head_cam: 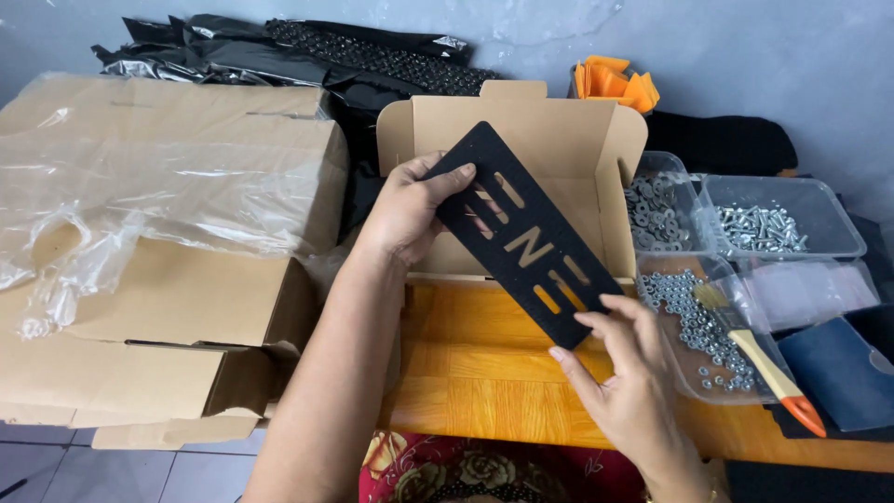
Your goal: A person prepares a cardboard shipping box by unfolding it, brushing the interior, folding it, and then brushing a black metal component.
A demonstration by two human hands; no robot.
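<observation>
A matt black flat plate with cut-out letter slots (524,244) is seen against the pale tan of an open cardboard mailer box (559,140). Warm orange-yellow wood grain is shown on the wooden tabletop (466,373). Silver-grey metal nuts and screws are held in clear plastic tubs (810,210). A paintbrush with a light wooden handle tipped in orange (764,368) is pictured beside them. Bright orange plastic pieces (615,84) are stacked behind, and a red floral-patterned cloth (438,470) is visible below.

Even, soft daylight, sharp focus throughout, faint glare on the clear plastic wrap (102,200).
</observation>
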